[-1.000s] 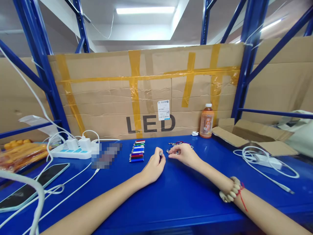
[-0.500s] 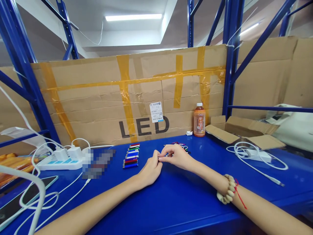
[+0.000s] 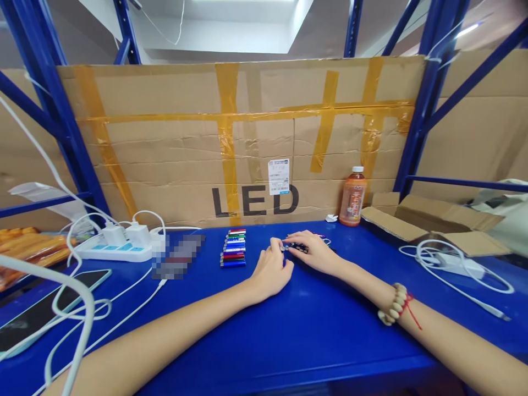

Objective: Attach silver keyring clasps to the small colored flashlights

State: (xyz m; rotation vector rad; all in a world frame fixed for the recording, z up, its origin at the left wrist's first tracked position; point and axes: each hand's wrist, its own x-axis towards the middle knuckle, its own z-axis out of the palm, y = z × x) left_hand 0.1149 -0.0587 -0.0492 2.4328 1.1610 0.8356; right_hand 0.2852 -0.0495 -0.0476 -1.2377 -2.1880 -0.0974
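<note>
My left hand is closed just above the blue tabletop, its fingertips around something small that is mostly hidden. My right hand lies palm down beside it, fingers stretched out over a small pile of dark and shiny pieces. Part of that pile is covered by the hand, and a small silvery bit shows between the two hands. Left of my left hand, small coloured tubes with silvery ends lie side by side in a row; several are blue, others red, green and purple.
A white power strip with plugs and cables stands at left, near a phone. An orange drink bottle, an open carton and a coiled white cable are at right. Taped cardboard closes the back.
My right hand has gone from a pinch against the left hand to fingers spread over the pile. The left hand stays closed. The view has shifted, tilting down.
</note>
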